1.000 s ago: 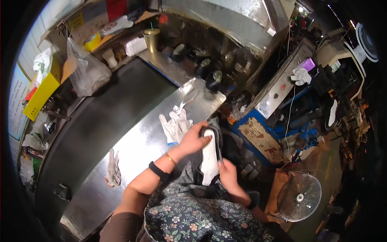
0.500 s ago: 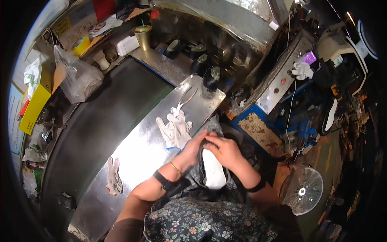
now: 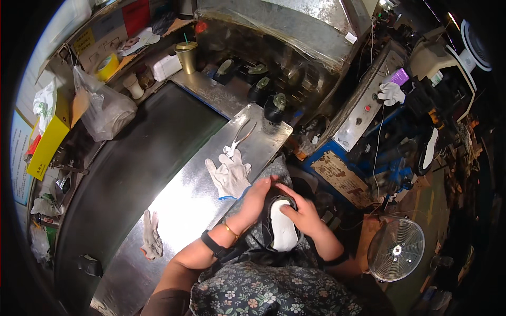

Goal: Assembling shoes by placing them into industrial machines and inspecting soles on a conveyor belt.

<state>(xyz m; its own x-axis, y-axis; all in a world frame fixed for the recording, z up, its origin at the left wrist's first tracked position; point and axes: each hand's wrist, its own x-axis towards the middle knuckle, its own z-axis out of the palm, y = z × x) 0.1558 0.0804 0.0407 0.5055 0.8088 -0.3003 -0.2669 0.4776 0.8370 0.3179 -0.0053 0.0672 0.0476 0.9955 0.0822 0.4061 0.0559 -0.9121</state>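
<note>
Head camera, looking down: low in the middle of the frame, both my hands close around a dark shoe (image 3: 284,231) with its pale sole turned up, held against my lap just off the steel tabletop (image 3: 174,210). My left hand (image 3: 256,197) cups the toe end, fingers curled; my right hand (image 3: 301,213) presses its fingers on the sole. I judge I am seating or smoothing the sole; the next move likely calls for firm, even pressure along its edge. A pair of white gloves (image 3: 229,176) lies just left of my hands, pliers (image 3: 238,139) above them. At the left edge sit a flat yellow box (image 3: 47,145), a clear plastic bag (image 3: 103,110) and a yellow tape roll (image 3: 108,66).
</note>
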